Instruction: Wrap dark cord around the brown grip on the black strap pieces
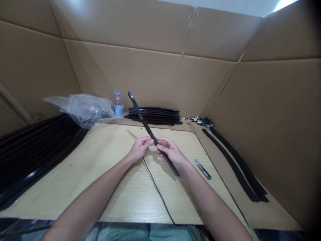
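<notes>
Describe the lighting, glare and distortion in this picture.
Head view: even, soft light, with a bright patch at the top right corner; wide-angle lens bows the cardboard walls; the held black strip casts a faint shadow on the table; sheen on the black trim pile at left; right edge vignettes dark.

Bare tabletop (130, 201) lies open near me and leftward, up to the heap of black strips (32, 150). The black strip (147, 129) I hold slants across the middle. Thread snips (202, 168) and two long strips (235, 164) obstruct the right; a water bottle (118, 104), plastic bag (82, 108) and stacked strips (154, 115) crowd the back.
</notes>
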`<state>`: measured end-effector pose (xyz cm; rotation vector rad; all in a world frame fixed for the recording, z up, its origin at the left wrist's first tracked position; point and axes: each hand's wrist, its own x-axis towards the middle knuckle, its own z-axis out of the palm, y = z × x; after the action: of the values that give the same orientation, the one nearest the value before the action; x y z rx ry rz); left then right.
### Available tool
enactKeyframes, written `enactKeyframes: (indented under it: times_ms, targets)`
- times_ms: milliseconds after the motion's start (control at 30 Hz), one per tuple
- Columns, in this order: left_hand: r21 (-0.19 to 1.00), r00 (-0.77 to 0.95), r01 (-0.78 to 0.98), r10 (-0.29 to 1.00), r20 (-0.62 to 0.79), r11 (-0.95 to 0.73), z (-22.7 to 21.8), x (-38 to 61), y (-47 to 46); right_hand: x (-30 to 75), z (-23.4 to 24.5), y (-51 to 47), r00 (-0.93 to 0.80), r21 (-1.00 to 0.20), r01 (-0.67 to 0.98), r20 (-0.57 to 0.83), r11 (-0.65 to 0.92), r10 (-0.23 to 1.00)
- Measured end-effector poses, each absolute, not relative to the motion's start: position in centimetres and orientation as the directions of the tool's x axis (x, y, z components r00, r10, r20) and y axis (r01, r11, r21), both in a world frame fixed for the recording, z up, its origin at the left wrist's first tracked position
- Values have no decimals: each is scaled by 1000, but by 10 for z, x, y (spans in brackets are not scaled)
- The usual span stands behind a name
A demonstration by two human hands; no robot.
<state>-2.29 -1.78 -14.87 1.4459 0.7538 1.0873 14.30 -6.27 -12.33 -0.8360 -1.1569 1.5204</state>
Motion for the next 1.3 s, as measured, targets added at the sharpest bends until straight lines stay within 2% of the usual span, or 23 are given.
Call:
enactKeyframes:
  times_ms: [100, 267, 433, 533, 700, 867, 967, 1100, 1300]
  targets:
    - [979, 371, -116, 907, 200, -168, -150, -21, -18, 136, -127, -63, -173, -951, -304, 1, -52, 985]
    - [979, 395, -142, 898, 194, -149, -151, -20, -20, 129, -128, -64, -227, -974, -223, 95, 43, 969]
    - [980, 394, -148, 902, 179, -130, -146, -22, -23, 133, -129, -65, -216, -975, -221, 64, 15, 974]
    - [981, 390, -144, 904, 178, -131, -144, -23, -23, 134, -130, -64, -188, -978, -201, 98, 60, 977]
    - [981, 397, -162, 903, 167, -110, -141, -24, -22, 132, -129, -60, -127, -964, -256, 111, 76, 986]
    - [978, 367, -168, 913, 178, -123, -141, -26, -21, 132, -130, -60, -108, -979, -187, 106, 84, 988]
    - [979, 378, -154, 907, 186, -136, -141, -28, -21, 134, -130, -60, -131, -982, -182, 77, 52, 988]
    - [980, 402, -127, 896, 190, -151, -138, -28, -22, 137, -129, -62, -169, -976, -191, 134, 101, 977]
    - [971, 396, -139, 888, 234, -193, -137, -27, -22, 136, -126, -66, -210, -968, -238, 126, 74, 969]
